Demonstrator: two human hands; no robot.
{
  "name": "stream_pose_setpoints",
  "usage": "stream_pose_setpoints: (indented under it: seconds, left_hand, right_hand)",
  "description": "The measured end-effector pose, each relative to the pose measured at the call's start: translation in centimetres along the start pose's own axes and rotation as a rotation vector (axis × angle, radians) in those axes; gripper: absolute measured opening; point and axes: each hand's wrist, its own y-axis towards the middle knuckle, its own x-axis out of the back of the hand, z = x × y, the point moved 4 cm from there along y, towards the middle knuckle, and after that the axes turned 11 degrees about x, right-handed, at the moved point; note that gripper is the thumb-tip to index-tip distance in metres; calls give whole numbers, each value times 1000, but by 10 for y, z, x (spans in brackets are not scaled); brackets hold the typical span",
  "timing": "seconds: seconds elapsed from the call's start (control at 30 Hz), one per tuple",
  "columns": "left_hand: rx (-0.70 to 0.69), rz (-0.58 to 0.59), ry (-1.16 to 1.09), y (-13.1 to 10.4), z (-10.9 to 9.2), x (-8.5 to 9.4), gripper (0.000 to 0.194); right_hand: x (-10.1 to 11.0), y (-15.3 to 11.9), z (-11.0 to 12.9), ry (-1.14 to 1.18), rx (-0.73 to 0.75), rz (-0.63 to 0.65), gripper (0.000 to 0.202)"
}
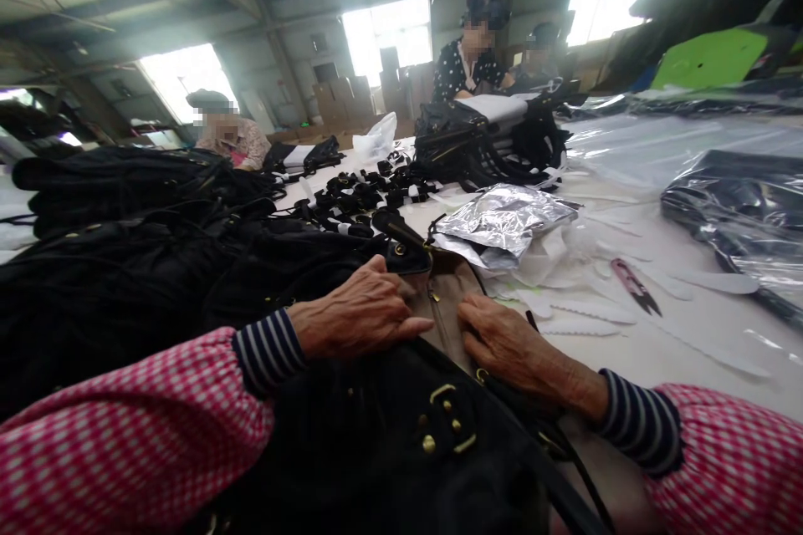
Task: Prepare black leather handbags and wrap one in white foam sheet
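A black bag (376, 443) with gold-coloured metal fittings lies in front of me, its mouth spread to show a beige lining (447, 322) with a zip. On the left side of the mouth, my left hand (360, 313) is closed over the edge, thumb lying across the black cloth. My right hand (508, 347) has its fingers curled on the opposite edge, against the lining. The fingertips of both hands are partly hidden by the bag.
Black bags (125, 267) are heaped on my left, with small black straps (364, 192) beyond. Right of the bag lie silvery plastic packing (505, 221), white paper-like strips (590, 313) and thread snips (635, 286). A wrapped dark item (746, 201) sits farther right. Co-workers (470, 58) are across the table.
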Motion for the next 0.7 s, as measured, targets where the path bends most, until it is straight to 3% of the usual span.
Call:
stream_pose_setpoints:
  seconds: [0.07,0.13,0.23,0.33,0.43,0.6,0.7]
  left_hand:
    - [39,-17,98,-8,18,-3,55]
    - [56,-110,126,-15,23,-10,45]
    - [-7,-239,65,-14,4,-26,19]
    - [6,-283,-5,-2,-16,-41,23]
    - [137,-343,-41,7,-17,-46,34]
    - [249,-228,-162,13,-5,-50,23]
    - [360,-213,-272,15,2,-50,28]
  right_hand:
    - [-1,3,-2,-40,-42,57,11]
    - [-1,6,-2,-54,-57,92,7]
    - [2,15,-1,-84,-72,128,15]
    - [3,29,1,-170,-157,177,20]
    - [1,44,5,-289,-209,226,14]
    - [-1,63,1,-360,-193,310,16]
    - [3,71,-10,-282,-159,316,10]
